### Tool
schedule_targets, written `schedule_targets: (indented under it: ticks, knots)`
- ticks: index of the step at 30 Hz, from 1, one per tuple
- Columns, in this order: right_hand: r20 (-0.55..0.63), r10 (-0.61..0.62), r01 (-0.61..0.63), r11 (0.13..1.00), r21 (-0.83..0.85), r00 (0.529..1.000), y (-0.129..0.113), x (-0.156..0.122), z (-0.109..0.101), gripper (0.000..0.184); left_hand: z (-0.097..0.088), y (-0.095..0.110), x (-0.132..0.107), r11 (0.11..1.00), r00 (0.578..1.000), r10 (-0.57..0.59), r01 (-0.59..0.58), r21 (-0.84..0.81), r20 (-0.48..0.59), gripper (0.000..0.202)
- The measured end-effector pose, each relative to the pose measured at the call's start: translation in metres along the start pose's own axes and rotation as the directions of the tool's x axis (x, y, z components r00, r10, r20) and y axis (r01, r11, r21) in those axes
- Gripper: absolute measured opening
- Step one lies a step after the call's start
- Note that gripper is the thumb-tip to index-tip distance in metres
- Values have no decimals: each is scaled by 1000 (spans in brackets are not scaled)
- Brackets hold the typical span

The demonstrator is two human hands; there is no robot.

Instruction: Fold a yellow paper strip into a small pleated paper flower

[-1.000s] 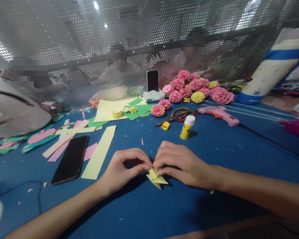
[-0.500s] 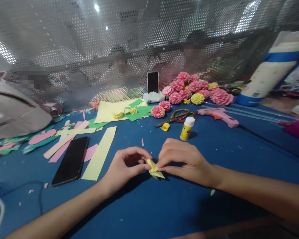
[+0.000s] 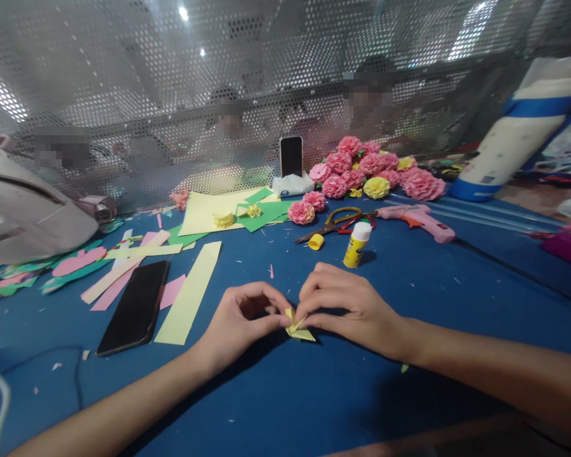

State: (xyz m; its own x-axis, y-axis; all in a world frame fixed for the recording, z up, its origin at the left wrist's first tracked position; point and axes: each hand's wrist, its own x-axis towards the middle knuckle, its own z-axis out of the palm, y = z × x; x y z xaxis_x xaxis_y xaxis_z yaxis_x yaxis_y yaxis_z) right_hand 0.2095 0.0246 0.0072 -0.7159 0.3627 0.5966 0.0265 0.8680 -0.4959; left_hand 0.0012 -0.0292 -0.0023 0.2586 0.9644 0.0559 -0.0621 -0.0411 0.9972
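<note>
A small folded piece of yellow paper (image 3: 301, 332) is pinched between both hands, just above the blue tabletop (image 3: 285, 393). My left hand (image 3: 240, 317) grips its left side between thumb and fingertips. On the other side, my right hand (image 3: 345, 301) has thumb and index finger closed on the paper's upper right part. Pointed flaps stick out at the top and lower right; the fingertips hide some of the folds. Beyond my right hand stands an uncapped glue stick (image 3: 356, 245), its yellow cap (image 3: 316, 242) lying nearby.
Scissors (image 3: 330, 230) and a pink glue gun (image 3: 423, 221) lie behind the glue stick. Pink paper flowers (image 3: 371, 165) are heaped at the back. To the left are a black phone (image 3: 136, 308), a pale yellow strip (image 3: 190, 295) and a white bag (image 3: 33, 209).
The yellow paper's upper flaps look narrower and more pressed together between the fingers. My right fingertips have shifted slightly left, closer to the left hand's.
</note>
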Motion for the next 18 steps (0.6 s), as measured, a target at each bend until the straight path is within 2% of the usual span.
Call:
schedule_targets:
  ticks: [7, 12, 15, 18]
  knots:
    - [-47, 17, -16, 1000, 19, 999, 1, 2, 0, 9, 0, -2, 1, 1000, 999, -21, 21, -4, -25, 13]
    - [-53, -9, 11, 999, 32, 999, 0, 3, -2, 4, -3, -6, 1, 1000, 1000, 16, -16, -21, -25, 13]
    - [-51, -52, 53, 998, 22, 997, 1, 3, -3, 2, -5, -6, 1, 993, 995, 100, -98, 68, -23, 13]
    - [-39, -65, 66, 998, 21, 997, 3, 3, -4, 2, -8, -3, 1, 944, 971, 235, -238, 228, 42, 12]
